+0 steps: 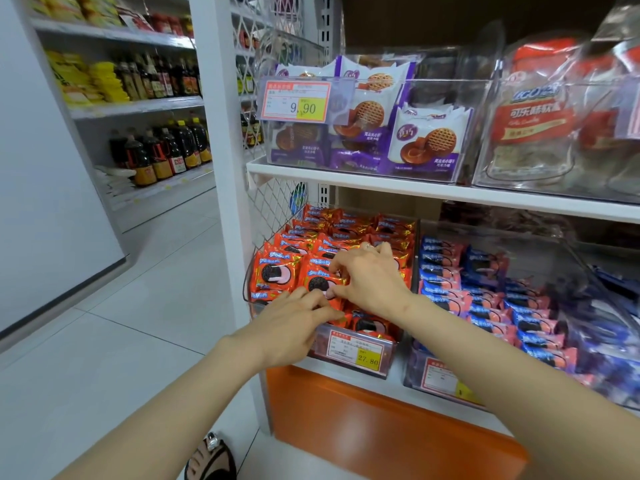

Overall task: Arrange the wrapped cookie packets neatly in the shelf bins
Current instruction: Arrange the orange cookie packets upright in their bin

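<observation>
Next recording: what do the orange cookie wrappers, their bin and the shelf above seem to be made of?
Orange cookie wrappers: likely metallised plastic film, glossy; gold glints and crinkles. Bin: clear rigid plastic, perhaps acrylic; packets show through its walls. Shelf: white, smooth front edge; painted metal or laminate, cannot tell which.
</observation>
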`<state>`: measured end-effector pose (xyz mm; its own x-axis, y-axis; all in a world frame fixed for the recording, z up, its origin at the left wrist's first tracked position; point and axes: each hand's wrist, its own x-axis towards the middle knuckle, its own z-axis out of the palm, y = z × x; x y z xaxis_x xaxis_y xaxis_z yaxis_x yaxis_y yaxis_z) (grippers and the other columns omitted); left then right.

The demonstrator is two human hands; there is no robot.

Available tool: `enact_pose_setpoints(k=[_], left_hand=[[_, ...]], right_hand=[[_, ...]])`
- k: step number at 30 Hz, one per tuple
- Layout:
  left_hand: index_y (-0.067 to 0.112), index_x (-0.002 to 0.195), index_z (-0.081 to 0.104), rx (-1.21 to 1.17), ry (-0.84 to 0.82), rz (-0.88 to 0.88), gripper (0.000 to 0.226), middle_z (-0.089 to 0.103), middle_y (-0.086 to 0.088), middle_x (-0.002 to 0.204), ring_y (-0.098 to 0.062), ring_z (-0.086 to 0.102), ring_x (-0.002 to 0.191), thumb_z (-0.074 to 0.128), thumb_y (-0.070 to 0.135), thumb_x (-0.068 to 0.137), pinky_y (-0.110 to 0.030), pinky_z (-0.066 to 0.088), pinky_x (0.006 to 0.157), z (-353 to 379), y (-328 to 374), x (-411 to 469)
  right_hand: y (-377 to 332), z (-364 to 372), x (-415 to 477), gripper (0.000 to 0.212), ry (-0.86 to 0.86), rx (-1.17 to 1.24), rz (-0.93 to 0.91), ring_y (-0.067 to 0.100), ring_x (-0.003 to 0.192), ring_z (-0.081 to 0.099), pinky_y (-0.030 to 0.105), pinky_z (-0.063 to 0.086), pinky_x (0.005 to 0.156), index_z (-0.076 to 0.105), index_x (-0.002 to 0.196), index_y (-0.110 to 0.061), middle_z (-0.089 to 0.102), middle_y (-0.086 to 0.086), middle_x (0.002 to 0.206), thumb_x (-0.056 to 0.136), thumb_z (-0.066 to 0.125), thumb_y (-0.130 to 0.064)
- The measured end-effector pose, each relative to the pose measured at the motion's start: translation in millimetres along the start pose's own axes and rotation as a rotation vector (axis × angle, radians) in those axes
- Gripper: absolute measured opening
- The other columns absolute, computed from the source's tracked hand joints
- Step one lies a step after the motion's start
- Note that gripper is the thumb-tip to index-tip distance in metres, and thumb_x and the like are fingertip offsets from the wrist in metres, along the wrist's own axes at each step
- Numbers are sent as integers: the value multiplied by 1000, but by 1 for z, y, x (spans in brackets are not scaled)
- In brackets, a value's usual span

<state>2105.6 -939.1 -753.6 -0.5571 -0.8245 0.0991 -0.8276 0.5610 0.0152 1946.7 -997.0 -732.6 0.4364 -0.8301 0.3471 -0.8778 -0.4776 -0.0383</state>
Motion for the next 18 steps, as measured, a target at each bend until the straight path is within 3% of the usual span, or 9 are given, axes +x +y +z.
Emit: enact_pose_setpoints(k=[3,6,8,10,13,18], left_hand=[[29,129,53,-88,89,-76,39,50,8,124,-12,45,115,44,15,93,-27,38,92,-10,-6,-2],[23,109,64,-138,226,-237,30,60,8,113,-14,55,107,46,8,90,-26,43,83,-18,-20,-6],[20,100,66,-195,311,-345,25,63,6,108,-17,58,102,49,6,88,-26,43,78,-20,-28,-9],[17,98,66,-215,359,-417,21,64,4,106,-19,58,98,50,6,88,-26,41,75,-20,-31,-10],[16,99,65,-220,381,-454,20,64,1,108,-22,57,97,50,8,89,-29,43,75,-19,-32,-8],[18,102,61,-180,381,-516,14,61,2,109,-19,58,99,54,15,90,-27,41,70,-19,-28,-3]], right_hand=[[-2,-2,3,39,-39,82,11,18,108,47,36,26,89,62,111,-28,63,-7,108,80,66,-50],[-3,-7,5,35,-43,192,38,15,100,51,35,29,89,64,103,-28,60,-10,96,75,73,-46],[2,-13,8,30,1,374,99,13,90,54,35,37,88,65,94,-28,57,-11,87,70,78,-40],[9,-21,10,27,56,641,184,8,79,55,28,44,78,65,87,-26,57,-10,81,67,82,-29],[22,-31,13,25,117,913,272,3,71,54,15,42,65,66,85,-20,60,-9,76,67,83,-16],[17,-24,9,24,61,836,261,4,68,55,20,45,66,66,84,-21,60,-8,73,68,83,-18]])
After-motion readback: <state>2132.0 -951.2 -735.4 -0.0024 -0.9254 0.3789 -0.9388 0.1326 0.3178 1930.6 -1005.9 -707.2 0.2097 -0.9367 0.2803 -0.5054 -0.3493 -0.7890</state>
